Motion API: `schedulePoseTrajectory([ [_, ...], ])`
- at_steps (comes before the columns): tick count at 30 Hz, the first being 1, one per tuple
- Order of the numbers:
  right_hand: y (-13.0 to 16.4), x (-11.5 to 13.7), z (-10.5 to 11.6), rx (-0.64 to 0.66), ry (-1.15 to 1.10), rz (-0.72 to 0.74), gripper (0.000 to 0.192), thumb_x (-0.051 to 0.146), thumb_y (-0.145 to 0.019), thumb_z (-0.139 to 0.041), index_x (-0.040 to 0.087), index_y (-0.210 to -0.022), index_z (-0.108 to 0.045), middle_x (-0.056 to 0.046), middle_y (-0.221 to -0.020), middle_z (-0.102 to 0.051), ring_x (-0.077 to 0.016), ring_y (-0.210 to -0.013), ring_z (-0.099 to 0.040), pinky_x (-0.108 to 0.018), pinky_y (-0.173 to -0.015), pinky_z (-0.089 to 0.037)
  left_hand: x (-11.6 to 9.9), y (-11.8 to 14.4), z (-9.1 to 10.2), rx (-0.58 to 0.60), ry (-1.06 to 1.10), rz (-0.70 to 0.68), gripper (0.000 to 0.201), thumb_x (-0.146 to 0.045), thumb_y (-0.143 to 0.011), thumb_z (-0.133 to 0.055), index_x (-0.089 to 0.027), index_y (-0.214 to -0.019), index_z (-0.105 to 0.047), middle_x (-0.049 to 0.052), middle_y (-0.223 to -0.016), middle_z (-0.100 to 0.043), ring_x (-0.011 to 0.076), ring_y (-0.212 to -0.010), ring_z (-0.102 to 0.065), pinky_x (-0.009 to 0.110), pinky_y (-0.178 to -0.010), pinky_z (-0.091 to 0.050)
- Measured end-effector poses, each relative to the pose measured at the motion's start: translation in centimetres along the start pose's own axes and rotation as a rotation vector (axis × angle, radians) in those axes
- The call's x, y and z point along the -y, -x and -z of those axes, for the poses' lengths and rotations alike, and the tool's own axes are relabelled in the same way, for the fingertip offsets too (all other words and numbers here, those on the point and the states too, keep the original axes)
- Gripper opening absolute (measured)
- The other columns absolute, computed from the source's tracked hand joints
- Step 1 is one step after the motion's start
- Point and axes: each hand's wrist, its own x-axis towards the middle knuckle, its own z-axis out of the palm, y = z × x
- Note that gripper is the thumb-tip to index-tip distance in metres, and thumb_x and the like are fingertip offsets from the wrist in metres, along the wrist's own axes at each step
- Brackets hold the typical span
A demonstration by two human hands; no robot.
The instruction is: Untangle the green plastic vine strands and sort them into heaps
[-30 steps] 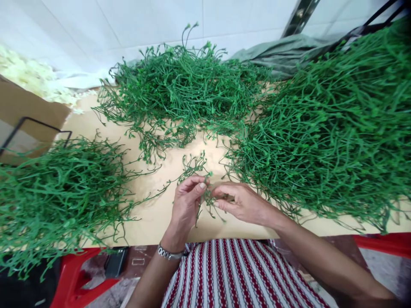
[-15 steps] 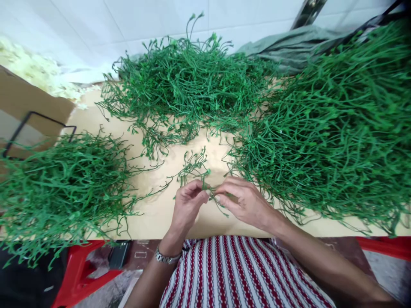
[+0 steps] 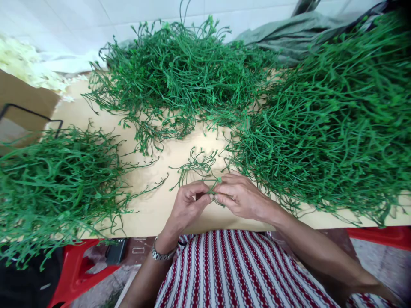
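Left hand [image 3: 186,205]: low at the near edge of the table, wrist bent up, fingers curled inward, thumb and forefinger pinched on the green sprig [image 3: 195,167].
Right hand [image 3: 240,196]: just beside the left, palm down, fingertips meeting the left fingertips, also pinched on the same sprig at its base.
Sprig: held between both hands just above the table [image 3: 160,205], thin branches fanning away from the fingers over the bare middle of the board.
Watch [image 3: 159,254]: metal band on the left wrist, below the table edge.
Left pile [image 3: 54,179]: thick heap of green stems, well to the left of the hands, spilling over the near edge.
Far pile [image 3: 180,81]: tangled heap at the back against the white tiled wall [image 3: 80,21], loose ends trailing toward the sprig.
Right pile [image 3: 330,128]: largest heap, close beside the right hand, outer stems nearly touching the knuckles.
Cardboard box [image 3: 22,107]: at the far left behind the left pile, with a black wire frame across it.
Grey cloth [image 3: 289,32]: bunched at the back right, behind the right pile.
Striped cloth [image 3: 231,273]: red and white, below the hands at the lap.
Red stool [image 3: 77,269]: under the table at lower left, partly hidden by hanging stems.
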Motion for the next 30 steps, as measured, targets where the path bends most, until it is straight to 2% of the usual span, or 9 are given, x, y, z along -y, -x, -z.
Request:
schedulePoseTrajectory([
  [2,0.2,-0.1,0.0,0.017,0.036,0.014,0.020,0.019,-0.085,-0.048,0.016,-0.068,-0.058,-0.002,-0.066,-0.055,-0.0146,-0.067,-0.049,-0.031,-0.070,-0.041,-0.4,-0.2,0.3,0.073,-0.070,0.003,0.020,-0.017,-0.071,-0.055,-0.015,-0.052,-0.049,-0.003,-0.053,-0.041,0.0098,-0.053,-0.036,0.023,-0.052,-0.027],
  [6,0.4,-0.1,-0.1,0.029,0.095,0.065,0.017,0.018,-0.085,-0.045,0.016,-0.073,-0.057,-0.003,-0.069,-0.054,-0.0156,-0.069,-0.048,-0.033,-0.074,-0.041,-0.7,-0.4,0.4,0.172,-0.122,0.037,0.019,-0.019,-0.073,-0.054,-0.015,-0.055,-0.048,-0.004,-0.054,-0.039,0.0096,-0.053,-0.034,0.022,-0.052,-0.027],
  [10,0.5,0.0,-0.3,0.007,0.130,0.089,0.015,0.016,-0.083,-0.043,0.014,-0.076,-0.056,-0.005,-0.071,-0.053,-0.0164,-0.070,-0.047,-0.034,-0.075,-0.041,-0.5,-0.2,0.2,0.178,-0.117,0.042,0.021,-0.025,-0.073,-0.059,-0.015,-0.057,-0.049,-0.003,-0.054,-0.040,0.0096,-0.054,-0.035,0.021,-0.051,-0.027],
  [12,0.6,0.0,-0.3,0.004,0.091,0.115,0.016,0.015,-0.082,-0.043,0.015,-0.071,-0.055,-0.004,-0.068,-0.051,-0.0157,-0.069,-0.045,-0.033,-0.075,-0.039,-0.4,-0.1,0.3,0.211,-0.071,0.052,0.020,-0.026,-0.075,-0.058,-0.015,-0.059,-0.053,-0.002,-0.055,-0.044,0.0103,-0.054,-0.038,0.022,-0.052,-0.030],
  [16,0.4,-0.3,0.0,0.043,-0.043,0.178,0.022,0.012,-0.078,-0.043,0.017,-0.057,-0.049,-0.001,-0.061,-0.045,-0.0140,-0.063,-0.040,-0.029,-0.066,-0.035,-0.4,-0.1,0.8,0.358,-0.011,0.086,0.022,-0.029,-0.077,-0.056,-0.014,-0.061,-0.059,0.000,-0.057,-0.047,0.0110,-0.055,-0.040,0.022,-0.053,-0.030],
  [22,-0.2,0.0,0.7,0.202,-0.187,0.157,0.025,0.015,-0.081,-0.044,0.016,-0.057,-0.050,0.000,-0.060,-0.045,-0.0133,-0.062,-0.041,-0.027,-0.061,-0.031,-0.3,-0.7,1.3,0.554,0.181,0.210,0.025,-0.036,-0.072,-0.060,-0.014,-0.060,-0.059,0.001,-0.057,-0.048,0.0115,-0.054,-0.039,0.024,-0.052,-0.032],
  [26,-0.1,0.2,0.9,0.274,-0.244,0.084,0.027,0.015,-0.083,-0.043,0.016,-0.056,-0.049,0.000,-0.060,-0.044,-0.0131,-0.062,-0.041,-0.026,-0.059,-0.029,0.0,-0.9,1.2,0.561,0.260,0.234,0.021,-0.033,-0.068,-0.064,-0.014,-0.058,-0.063,0.001,-0.053,-0.049,0.0113,-0.050,-0.039,0.024,-0.049,-0.032],
  [30,0.1,-0.2,0.6,0.239,-0.314,0.094,0.029,0.018,-0.082,-0.044,0.016,-0.053,-0.046,0.001,-0.058,-0.041,-0.0124,-0.059,-0.040,-0.025,-0.055,-0.026,0.0,-1.2,1.2,0.566,0.286,0.234,0.023,-0.035,-0.066,-0.066,-0.015,-0.056,-0.063,0.001,-0.050,-0.048,0.0107,-0.048,-0.038,0.024,-0.047,-0.032],
])
